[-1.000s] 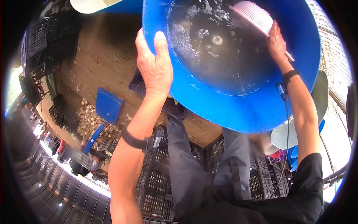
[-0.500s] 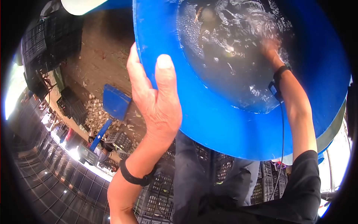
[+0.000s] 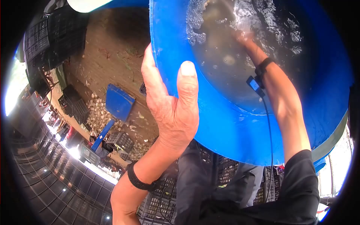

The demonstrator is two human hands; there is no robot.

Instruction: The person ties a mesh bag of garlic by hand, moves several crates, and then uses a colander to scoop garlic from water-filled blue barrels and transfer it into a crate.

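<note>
A large blue plastic tub (image 3: 225, 127) with murky water (image 3: 221, 71) in it takes up the upper right of the head view. My left hand (image 3: 174, 108) grips its rim, thumb along the inner wall and fingers round the outside. Inside the tub, my right hand (image 3: 245, 36) is under the splashing water, and its fingers are hidden by foam and ripples. Whether it holds anything cannot be seen. A strap with a small device (image 3: 255, 85) and a cable is on my right wrist. A pale blurred shape shows under the water near the far side.
A blue platform scale (image 3: 119, 103) stands on the dirt floor at left, beside a heap of pale bulb-like pieces (image 3: 98, 112). Black plastic crates (image 3: 157, 204) lie below by my legs, and more crates (image 3: 37, 41) are stacked at upper left.
My right hand has swept left through the water, stirring it. In the view, the tub rim and my left hand have shifted right; the left hand keeps its grip.
</note>
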